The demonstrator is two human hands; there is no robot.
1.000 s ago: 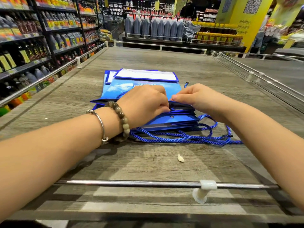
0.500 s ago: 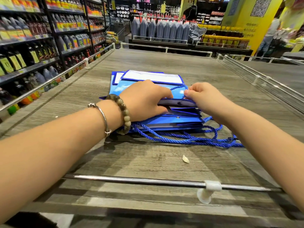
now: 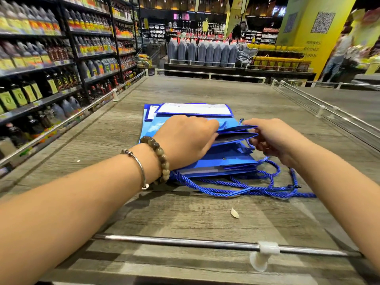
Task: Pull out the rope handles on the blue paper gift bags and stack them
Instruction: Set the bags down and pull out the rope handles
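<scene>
Beaded bracelet [image 3: 159, 159], silver bangle [image 3: 138, 165], bare forearms

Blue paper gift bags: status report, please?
Left grip, right grip hold the top blue paper gift bag at its mouth. Blue rope handles loose in front. Nothing obstructs.

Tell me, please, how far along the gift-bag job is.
Done: the lower bags lie stacked, rope handles pulled out in front. In hand: the left hand and right hand grip the top bag at its open mouth. Left: pulling its handles out.
</scene>
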